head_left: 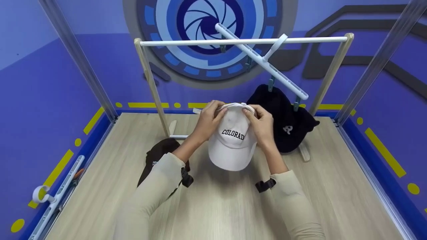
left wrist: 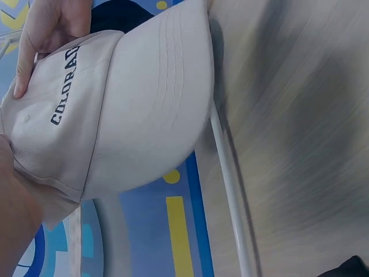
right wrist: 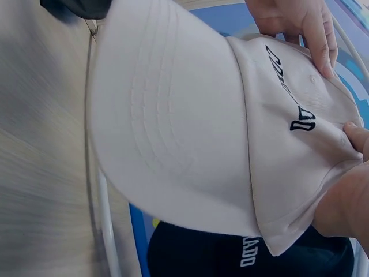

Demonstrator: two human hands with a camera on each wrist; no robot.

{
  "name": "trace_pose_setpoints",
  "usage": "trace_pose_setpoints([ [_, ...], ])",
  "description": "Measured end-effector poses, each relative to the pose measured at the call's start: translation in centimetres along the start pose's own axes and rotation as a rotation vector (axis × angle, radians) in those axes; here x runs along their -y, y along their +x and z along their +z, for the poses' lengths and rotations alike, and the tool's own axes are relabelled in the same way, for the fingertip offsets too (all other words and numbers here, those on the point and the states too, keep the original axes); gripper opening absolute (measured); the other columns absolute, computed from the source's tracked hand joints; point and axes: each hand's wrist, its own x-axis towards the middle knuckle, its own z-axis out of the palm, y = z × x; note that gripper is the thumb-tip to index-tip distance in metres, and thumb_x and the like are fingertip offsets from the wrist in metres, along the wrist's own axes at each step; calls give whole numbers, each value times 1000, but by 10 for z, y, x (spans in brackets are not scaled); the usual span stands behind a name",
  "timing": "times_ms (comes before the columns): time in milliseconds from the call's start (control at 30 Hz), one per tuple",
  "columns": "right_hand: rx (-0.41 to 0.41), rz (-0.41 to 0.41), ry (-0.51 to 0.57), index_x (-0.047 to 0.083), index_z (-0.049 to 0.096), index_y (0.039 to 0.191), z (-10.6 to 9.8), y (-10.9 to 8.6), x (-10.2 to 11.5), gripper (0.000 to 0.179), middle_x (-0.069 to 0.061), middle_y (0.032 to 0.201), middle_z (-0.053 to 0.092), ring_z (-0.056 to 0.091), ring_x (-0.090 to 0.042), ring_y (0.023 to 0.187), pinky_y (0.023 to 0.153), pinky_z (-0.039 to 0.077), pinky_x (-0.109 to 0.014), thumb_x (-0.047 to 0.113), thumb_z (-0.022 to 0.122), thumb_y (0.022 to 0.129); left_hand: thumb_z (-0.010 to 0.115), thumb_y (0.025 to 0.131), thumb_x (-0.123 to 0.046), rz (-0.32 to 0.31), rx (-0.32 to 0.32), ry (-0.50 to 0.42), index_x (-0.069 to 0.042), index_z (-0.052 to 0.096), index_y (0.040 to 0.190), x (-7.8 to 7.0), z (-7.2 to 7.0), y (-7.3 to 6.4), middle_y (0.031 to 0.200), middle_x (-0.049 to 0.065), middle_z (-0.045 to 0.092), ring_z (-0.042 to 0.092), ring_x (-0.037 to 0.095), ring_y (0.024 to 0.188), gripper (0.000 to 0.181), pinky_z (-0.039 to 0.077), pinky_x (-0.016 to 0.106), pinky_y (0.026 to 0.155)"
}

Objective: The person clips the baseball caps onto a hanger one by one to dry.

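Note:
A white baseball cap [head_left: 230, 156] with dark COLORADO lettering is held up over the table, its brim pointing down toward the person. My left hand [head_left: 210, 118] grips one side of the crown, thumb on the front panel. On the opposite side, my right hand [head_left: 262, 123] pinches the crown edge, thumb likewise on the fabric. The right wrist view shows the thumb pressing a crease into the white cap [right wrist: 173, 115] beside the lettering. Fingers behind the crown are partly hidden. Just behind the right hand hangs a black cap [head_left: 283, 133].
A white clip hanger [head_left: 267, 65] hooks over the bar of a rack [head_left: 186, 42], tilted down to the right, with clips on the black cap. A dark cap [head_left: 163, 150] lies on the table [head_left: 213, 213] by the left forearm. Another hanger [head_left: 60, 196] lies at the left edge.

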Motion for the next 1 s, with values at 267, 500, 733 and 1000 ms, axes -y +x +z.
trace_pose_setpoints([
  [267,75,54,14,-9,66,120,-5,10,6,29,-18,118,69,62,-9,97,86,51,-21,8,70,96,60,104,-20,25,5,8,-2,66,112,-4,1,19,106,10,66,60,21,100,21,50,33,90],
  [500,94,73,-87,-5,64,128,-7,19,15,37,-21,125,67,61,-11,101,86,51,-21,11,71,96,58,104,-18,41,0,10,-1,66,112,-7,4,39,107,11,66,61,22,101,20,50,31,90],
  [733,51,76,-81,-2,65,128,-8,39,-7,39,-19,123,68,61,-12,100,85,51,-22,17,73,95,57,105,-19,30,1,37,-1,67,111,-9,8,53,106,11,67,61,22,101,22,49,32,91],
  [1000,38,47,-119,2,68,126,-12,53,-10,39,-14,119,70,64,-16,100,84,53,-25,25,74,95,58,104,-18,26,1,39,0,66,111,-13,9,69,104,13,66,59,23,98,21,48,32,88],
])
